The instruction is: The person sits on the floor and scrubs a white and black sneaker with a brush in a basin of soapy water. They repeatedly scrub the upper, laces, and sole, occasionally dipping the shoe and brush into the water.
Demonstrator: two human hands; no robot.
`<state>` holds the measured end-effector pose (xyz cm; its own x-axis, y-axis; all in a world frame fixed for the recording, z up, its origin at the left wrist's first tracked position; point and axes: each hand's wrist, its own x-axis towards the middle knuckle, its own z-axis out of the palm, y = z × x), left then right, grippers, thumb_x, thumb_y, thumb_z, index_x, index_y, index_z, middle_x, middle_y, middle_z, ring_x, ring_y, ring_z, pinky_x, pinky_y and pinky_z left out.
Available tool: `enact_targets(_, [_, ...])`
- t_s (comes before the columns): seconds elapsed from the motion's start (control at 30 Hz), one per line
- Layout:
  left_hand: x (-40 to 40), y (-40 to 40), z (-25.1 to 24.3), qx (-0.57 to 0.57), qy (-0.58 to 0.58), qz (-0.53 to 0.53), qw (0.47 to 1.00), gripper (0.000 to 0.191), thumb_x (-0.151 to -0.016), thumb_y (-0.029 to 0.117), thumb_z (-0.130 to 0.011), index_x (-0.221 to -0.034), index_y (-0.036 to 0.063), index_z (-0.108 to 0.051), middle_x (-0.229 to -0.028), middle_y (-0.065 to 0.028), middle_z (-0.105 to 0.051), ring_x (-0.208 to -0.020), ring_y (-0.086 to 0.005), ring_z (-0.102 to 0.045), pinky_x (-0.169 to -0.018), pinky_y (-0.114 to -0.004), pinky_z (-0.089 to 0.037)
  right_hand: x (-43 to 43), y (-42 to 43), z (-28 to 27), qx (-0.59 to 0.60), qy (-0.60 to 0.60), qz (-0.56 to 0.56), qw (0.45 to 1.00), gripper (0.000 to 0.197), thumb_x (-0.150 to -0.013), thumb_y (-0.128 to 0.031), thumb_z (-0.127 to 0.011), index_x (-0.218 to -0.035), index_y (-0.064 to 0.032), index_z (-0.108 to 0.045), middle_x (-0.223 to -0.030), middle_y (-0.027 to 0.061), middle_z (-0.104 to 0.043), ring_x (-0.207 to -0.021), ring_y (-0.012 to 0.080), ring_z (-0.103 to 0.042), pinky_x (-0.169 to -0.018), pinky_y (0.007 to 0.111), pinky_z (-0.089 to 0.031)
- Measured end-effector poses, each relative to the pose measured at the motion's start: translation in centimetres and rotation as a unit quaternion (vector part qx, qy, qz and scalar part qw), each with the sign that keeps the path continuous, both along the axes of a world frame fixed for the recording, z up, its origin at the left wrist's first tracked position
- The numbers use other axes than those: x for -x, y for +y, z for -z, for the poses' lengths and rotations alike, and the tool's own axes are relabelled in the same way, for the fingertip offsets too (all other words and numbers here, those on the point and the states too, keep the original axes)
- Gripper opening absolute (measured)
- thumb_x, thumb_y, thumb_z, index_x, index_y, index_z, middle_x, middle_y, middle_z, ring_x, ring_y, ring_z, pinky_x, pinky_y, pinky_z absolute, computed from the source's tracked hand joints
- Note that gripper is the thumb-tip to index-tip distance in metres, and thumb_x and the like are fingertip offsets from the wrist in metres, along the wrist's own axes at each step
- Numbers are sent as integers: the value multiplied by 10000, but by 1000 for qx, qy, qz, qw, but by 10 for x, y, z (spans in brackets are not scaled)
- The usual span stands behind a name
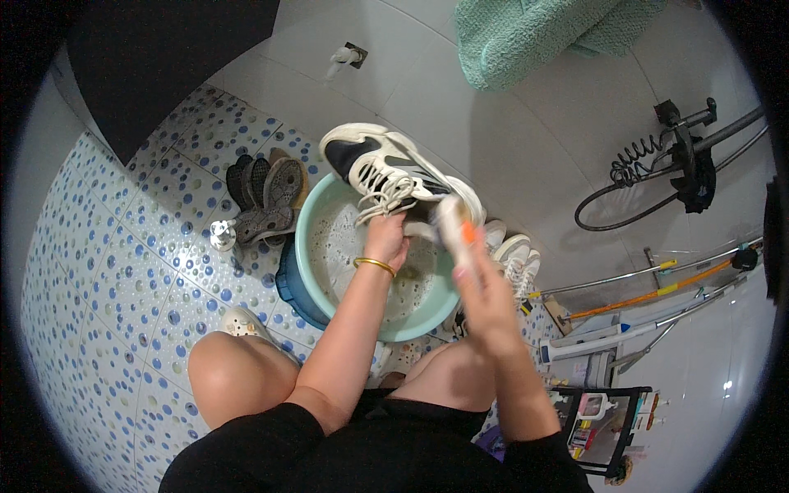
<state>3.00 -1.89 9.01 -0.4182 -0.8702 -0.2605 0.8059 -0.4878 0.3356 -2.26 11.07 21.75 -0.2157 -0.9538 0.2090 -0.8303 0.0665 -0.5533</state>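
Note:
A black and white lace-up sneaker (388, 166) is held above a mint-green basin (303, 246), its toe pointing to the upper left. My left hand (387, 239), below a gold bangle (375, 265), grips the shoe near its tongue and opening. In my right hand (490, 296) is a white and orange scrub brush (455, 231), blurred, at the heel end of the shoe. Its bristles cannot be made out. Soapy, cloudy water (336, 259) with foam lies in the basin, and a pale shape shows under the surface.
A blue tub (296, 289) sits beneath the basin. Several insoles (268, 191) lie left on the dotted tile floor (123, 259), near a metal-topped object (222, 235). White sneakers (516, 262) stand right of the basin. Mop handles (653, 296) and a black shelf rack (607, 425) are further right.

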Motion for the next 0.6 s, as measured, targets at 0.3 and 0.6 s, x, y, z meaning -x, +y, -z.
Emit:
enact_targets(0.3, [38, 36, 16, 86, -338, -92, 933, 275, -728, -36, -506, -997, -41, -565, -961, -152, -598, -871, -237, -553, -787, -294, -405, 3, -42, 58, -154, 210, 171, 950, 549, -870, -217, -417, -1332, -26, -191, -834, 247, -532, -644, 411, -556, -568, 444, -457])
enact_targets(0.6, [38, 25, 45, 22, -330, -91, 939, 208, -764, 50, -500, -924, -50, -586, -881, -211, -607, -806, -275, -581, -720, -345, -426, -24, 1, 39, -200, 103, 83, 971, 511, -860, -159, -408, -1277, 82, -238, -704, 304, -551, -636, 429, -561, -597, 457, -443])
